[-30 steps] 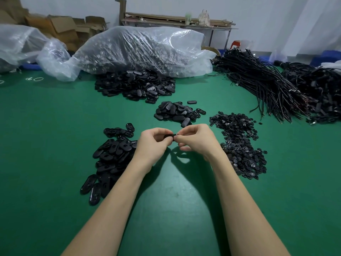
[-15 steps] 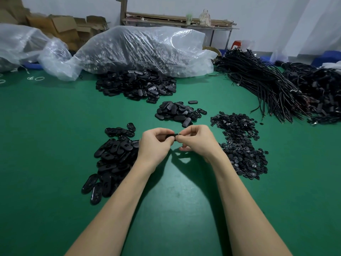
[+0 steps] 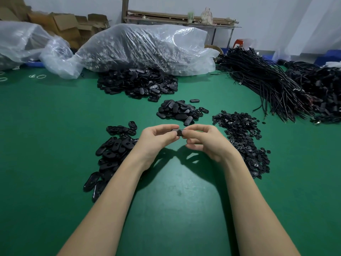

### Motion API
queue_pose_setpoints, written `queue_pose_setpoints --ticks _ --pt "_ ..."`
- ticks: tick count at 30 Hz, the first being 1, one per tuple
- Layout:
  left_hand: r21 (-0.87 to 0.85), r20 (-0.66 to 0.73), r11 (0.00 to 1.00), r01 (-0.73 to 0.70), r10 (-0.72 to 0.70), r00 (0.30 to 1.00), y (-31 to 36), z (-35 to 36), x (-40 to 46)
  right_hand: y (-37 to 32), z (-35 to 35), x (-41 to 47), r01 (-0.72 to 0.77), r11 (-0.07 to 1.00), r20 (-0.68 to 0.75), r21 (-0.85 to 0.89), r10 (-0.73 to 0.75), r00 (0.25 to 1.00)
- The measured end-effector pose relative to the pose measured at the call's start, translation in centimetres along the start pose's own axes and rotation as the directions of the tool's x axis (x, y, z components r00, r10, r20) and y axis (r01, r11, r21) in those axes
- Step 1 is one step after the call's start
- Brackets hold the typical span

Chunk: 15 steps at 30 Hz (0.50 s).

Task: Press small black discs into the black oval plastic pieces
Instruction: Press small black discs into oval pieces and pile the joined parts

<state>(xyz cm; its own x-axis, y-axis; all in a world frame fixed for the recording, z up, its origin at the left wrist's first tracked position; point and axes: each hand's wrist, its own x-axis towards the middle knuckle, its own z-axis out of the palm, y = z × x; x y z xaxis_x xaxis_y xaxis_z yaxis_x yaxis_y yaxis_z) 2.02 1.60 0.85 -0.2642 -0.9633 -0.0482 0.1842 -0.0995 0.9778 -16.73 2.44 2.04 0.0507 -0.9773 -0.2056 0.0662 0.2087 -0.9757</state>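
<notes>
Both hands are meeting above the green table (image 3: pixel 166 209): our left hand (image 3: pixel 156 139) and right hand (image 3: pixel 206 141) are each pinching one end of a black oval piece (image 3: pixel 178 131), its long axis running left to right between them. Whether a disc is seated, we cannot tell.
</notes>
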Motion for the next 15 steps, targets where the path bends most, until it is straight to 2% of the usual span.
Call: queue_pose_setpoints --ticks 4,7,9,12,15 --pt "-0.119 0.013 0.99 0.072 -0.071 0.997 0.3 -0.1 0.0 -0.2 -0.2 0.0 -0.078 0.996 0.034 0.044 0.077 0.996" --pt "-0.141 0.004 0.986 0.085 -0.086 0.996 0.2 -0.1 0.0 -0.4 0.1 -0.2 -0.105 0.993 0.025 0.059 0.104 0.994" --pt "-0.126 -0.022 0.99 0.066 -0.069 0.997 0.0 -0.1 0.0 -0.5 0.3 -0.2 -0.042 0.999 -0.046 -0.003 0.042 0.998" --pt "-0.104 -0.079 0.994 0.024 -0.032 0.996 -0.2 -0.1 0.1 -0.9 0.6 -0.3 0.091 0.979 -0.172 -0.184 -0.123 0.977" --pt "-0.083 -0.102 0.997 -0.001 -0.007 0.995 -0.2 -0.1 0.1 -1.3 1.0 -0.5 0.126 0.956 -0.175 -0.264 -0.176 0.969"
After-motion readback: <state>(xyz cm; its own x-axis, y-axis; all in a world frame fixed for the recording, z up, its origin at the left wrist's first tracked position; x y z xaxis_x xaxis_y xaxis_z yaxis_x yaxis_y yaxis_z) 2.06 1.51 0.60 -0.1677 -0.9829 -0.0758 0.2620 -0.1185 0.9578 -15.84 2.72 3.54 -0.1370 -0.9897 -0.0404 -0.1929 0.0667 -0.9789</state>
